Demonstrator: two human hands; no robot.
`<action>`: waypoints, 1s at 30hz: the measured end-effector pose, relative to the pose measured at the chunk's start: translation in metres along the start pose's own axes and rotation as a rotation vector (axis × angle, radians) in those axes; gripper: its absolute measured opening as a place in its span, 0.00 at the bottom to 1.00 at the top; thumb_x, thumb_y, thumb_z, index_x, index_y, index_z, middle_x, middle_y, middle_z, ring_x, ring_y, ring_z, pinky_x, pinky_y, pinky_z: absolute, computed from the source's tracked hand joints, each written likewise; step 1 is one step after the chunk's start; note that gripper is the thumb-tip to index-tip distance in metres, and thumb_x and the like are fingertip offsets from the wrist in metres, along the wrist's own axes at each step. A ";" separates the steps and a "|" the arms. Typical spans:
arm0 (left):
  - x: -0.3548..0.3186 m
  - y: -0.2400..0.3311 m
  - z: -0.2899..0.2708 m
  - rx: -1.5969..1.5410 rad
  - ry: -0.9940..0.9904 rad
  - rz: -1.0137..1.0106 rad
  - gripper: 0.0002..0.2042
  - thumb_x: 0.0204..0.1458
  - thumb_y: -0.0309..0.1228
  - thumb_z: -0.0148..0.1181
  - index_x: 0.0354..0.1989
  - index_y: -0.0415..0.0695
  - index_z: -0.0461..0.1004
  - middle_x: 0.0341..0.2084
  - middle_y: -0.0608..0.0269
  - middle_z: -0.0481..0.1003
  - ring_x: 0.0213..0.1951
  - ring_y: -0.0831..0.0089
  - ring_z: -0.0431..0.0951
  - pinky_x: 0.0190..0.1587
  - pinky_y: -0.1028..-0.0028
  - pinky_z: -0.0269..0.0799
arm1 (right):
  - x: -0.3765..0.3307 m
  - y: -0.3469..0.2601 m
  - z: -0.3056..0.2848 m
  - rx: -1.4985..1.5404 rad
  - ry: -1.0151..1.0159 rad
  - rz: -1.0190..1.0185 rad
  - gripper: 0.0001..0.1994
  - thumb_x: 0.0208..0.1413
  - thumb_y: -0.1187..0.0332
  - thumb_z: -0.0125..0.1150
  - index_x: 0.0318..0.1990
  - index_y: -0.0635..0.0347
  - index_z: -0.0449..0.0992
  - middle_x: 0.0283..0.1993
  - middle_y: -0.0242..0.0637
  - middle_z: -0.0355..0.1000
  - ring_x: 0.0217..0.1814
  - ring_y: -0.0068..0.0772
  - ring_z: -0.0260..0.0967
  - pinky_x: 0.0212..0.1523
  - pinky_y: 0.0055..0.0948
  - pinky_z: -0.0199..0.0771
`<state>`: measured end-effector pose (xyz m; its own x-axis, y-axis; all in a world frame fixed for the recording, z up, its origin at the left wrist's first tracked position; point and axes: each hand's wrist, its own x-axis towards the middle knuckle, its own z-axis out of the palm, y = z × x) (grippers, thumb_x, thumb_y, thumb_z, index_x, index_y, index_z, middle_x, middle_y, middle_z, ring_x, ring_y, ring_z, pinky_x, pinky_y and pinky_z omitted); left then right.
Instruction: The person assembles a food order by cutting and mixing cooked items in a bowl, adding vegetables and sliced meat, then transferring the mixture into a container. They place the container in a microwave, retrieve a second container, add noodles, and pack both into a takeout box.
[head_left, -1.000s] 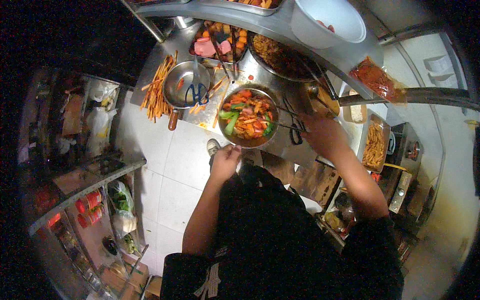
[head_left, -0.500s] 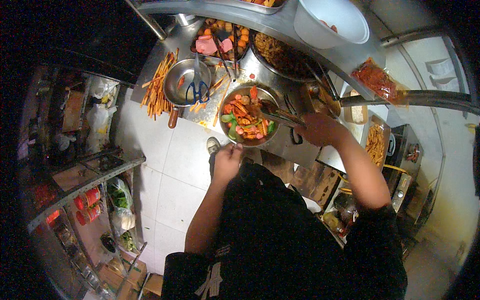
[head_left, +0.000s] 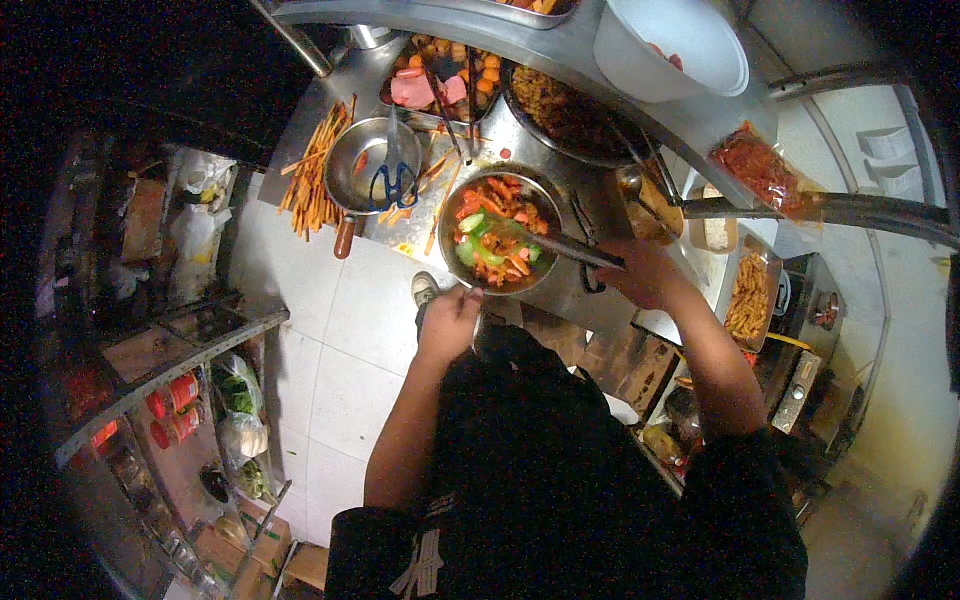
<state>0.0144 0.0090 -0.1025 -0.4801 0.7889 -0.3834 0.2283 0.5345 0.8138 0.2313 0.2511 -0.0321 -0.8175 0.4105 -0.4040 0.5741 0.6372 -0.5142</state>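
Observation:
A round metal bowl (head_left: 538, 187) stands at the counter's front edge, holding mixed food (head_left: 490, 208) with red-sauced pieces and green leaves. My left hand (head_left: 453, 318) is closed on its near rim, thumb on top. In my right hand (head_left: 642, 274), to the right of the bowl, a pair of metal tongs (head_left: 575, 249) is gripped, with the tips down among the food. The tips are blurred and partly hidden by it. Left of the bowl is a metal pan (head_left: 343, 168) with a wooden handle, and blue-handled scissors (head_left: 392, 186) rest in it.
Brown wooden sticks (head_left: 312, 172) lie left of the pan. Behind stand a tray of pink and orange food (head_left: 415, 92) and a dark round pan (head_left: 560, 118). A curved metal shelf edge (head_left: 640, 100) overhangs the counter, bearing a white tub (head_left: 665, 60). Fries-like strips (head_left: 748, 295) fill a tray at right.
The tongs have swung lower and stirred the food, bringing the green leaves toward the middle. My right hand has shifted slightly down and right. My left hand keeps its hold on the rim.

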 end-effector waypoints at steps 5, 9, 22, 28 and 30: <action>0.000 -0.003 0.000 -0.040 -0.058 -0.091 0.20 0.62 0.45 0.53 0.35 0.35 0.75 0.22 0.44 0.76 0.29 0.47 0.78 0.34 0.58 0.71 | -0.011 -0.065 -0.017 -0.592 0.108 0.256 0.20 0.55 0.63 0.60 0.57 0.49 0.72 0.46 0.47 0.76 0.43 0.50 0.78 0.43 0.46 0.78; 0.002 -0.009 0.000 -0.087 -0.036 -0.096 0.20 0.62 0.43 0.53 0.34 0.35 0.75 0.19 0.50 0.75 0.25 0.55 0.76 0.32 0.61 0.69 | -0.035 -0.102 -0.065 -0.542 -0.107 0.299 0.23 0.55 0.65 0.60 0.60 0.47 0.69 0.51 0.45 0.74 0.45 0.52 0.77 0.44 0.48 0.79; -0.005 -0.018 0.013 -0.263 -0.034 -0.136 0.17 0.63 0.39 0.54 0.32 0.35 0.75 0.16 0.57 0.71 0.22 0.69 0.71 0.29 0.68 0.67 | -0.023 -0.046 -0.031 -0.393 0.097 0.221 0.21 0.56 0.60 0.61 0.56 0.53 0.72 0.45 0.49 0.74 0.44 0.55 0.75 0.43 0.50 0.75; -0.004 -0.014 0.011 -0.274 -0.078 -0.175 0.18 0.63 0.40 0.54 0.32 0.34 0.75 0.17 0.57 0.73 0.22 0.69 0.72 0.29 0.67 0.68 | -0.024 -0.062 -0.033 -0.238 -0.155 0.128 0.22 0.56 0.56 0.61 0.56 0.56 0.73 0.47 0.52 0.75 0.49 0.59 0.73 0.48 0.52 0.73; -0.004 -0.013 0.010 -0.263 -0.088 -0.203 0.18 0.62 0.40 0.54 0.31 0.35 0.74 0.17 0.57 0.72 0.21 0.69 0.72 0.29 0.67 0.67 | -0.040 -0.067 -0.032 -0.224 -0.158 0.310 0.24 0.56 0.56 0.62 0.58 0.54 0.72 0.48 0.52 0.75 0.48 0.59 0.74 0.49 0.51 0.74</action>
<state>0.0217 0.0022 -0.1163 -0.4156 0.7040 -0.5759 -0.0962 0.5957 0.7975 0.2237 0.2128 0.0426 -0.5805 0.5112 -0.6338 0.7533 0.6327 -0.1796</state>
